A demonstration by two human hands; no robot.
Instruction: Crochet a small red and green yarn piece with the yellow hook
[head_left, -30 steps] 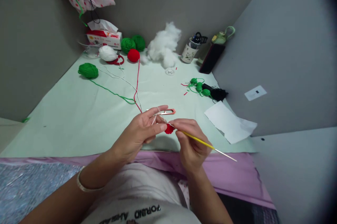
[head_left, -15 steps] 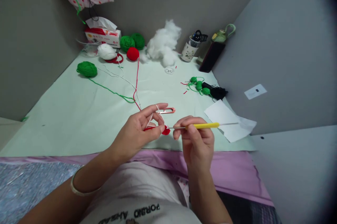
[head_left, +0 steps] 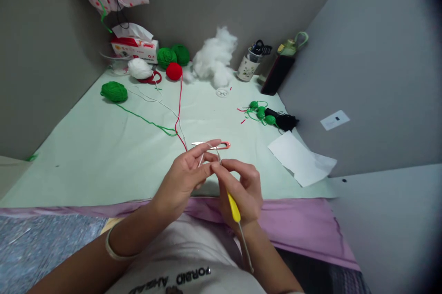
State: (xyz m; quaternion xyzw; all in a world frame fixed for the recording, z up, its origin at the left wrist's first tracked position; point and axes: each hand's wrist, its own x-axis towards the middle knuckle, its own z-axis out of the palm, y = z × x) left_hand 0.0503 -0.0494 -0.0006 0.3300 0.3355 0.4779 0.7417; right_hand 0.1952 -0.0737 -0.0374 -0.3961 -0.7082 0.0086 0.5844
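White yarn (head_left: 200, 159) runs over the raised index finger of my left hand (head_left: 180, 178). That hand's thumb and fingers are pinched together on a small red crochet piece, which the fingers now hide. My right hand (head_left: 243, 188) grips a crochet hook by its yellow handle (head_left: 234, 207); the bare metal rear end slants down toward my lap. Fingertips of both hands meet at the hook's front end, beside the white strand. Just beyond them lie thread snips (head_left: 225, 145) with an orange-red handle, partly covered by my left fingers.
Toward the back stand a red yarn ball (head_left: 174, 71), a white yarn ball (head_left: 140, 68), green balls (head_left: 167, 58), stuffing (head_left: 214, 57), a tissue box (head_left: 135, 49) and a cup (head_left: 248, 66). Another green ball (head_left: 114, 91) lies left. Green pieces (head_left: 261, 113) and white paper (head_left: 300, 158) lie right.
My right hand has moved left against my left fingertips. The hook has swung from nearly level to steeply slanted, its rear end now toward me. The red piece has gone out of sight.
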